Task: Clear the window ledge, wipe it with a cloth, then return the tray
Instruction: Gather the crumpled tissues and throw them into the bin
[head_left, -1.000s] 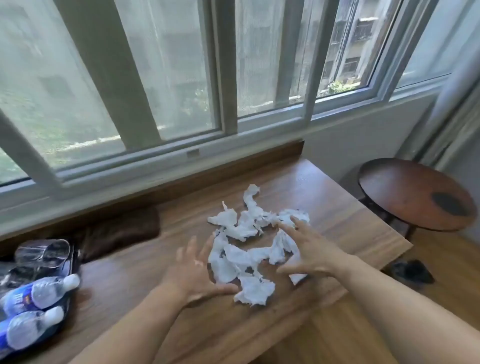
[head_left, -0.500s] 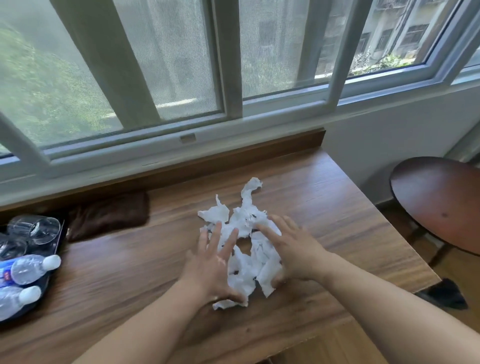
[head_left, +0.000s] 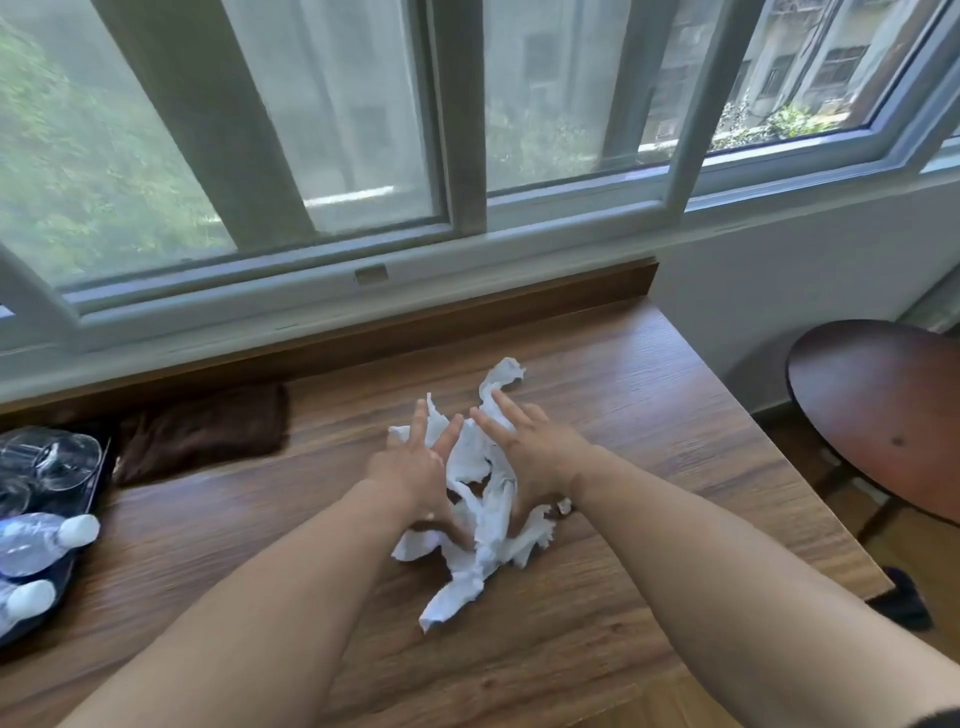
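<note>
A pile of torn white paper scraps (head_left: 480, 525) lies on the wooden window ledge (head_left: 649, 431). My left hand (head_left: 415, 465) and my right hand (head_left: 530, 447) press against the pile from either side, fingers spread and pointing toward the window, palms squeezing the scraps between them. A dark brown cloth (head_left: 202, 431) lies folded near the back of the ledge, to the left. At the far left edge stands a dark tray (head_left: 93, 478) holding clear glasses (head_left: 49, 460) and plastic water bottles (head_left: 44, 540).
The window frame (head_left: 467, 249) runs along the back of the ledge. A round dark wooden stool (head_left: 878, 410) stands to the right, below ledge height. A dark object (head_left: 901, 605) lies on the floor beyond the ledge's front right corner.
Both hands have swept inward, gathering the spread-out scraps into a tighter bunch between the palms. The view has shifted a little nearer and to the left.
</note>
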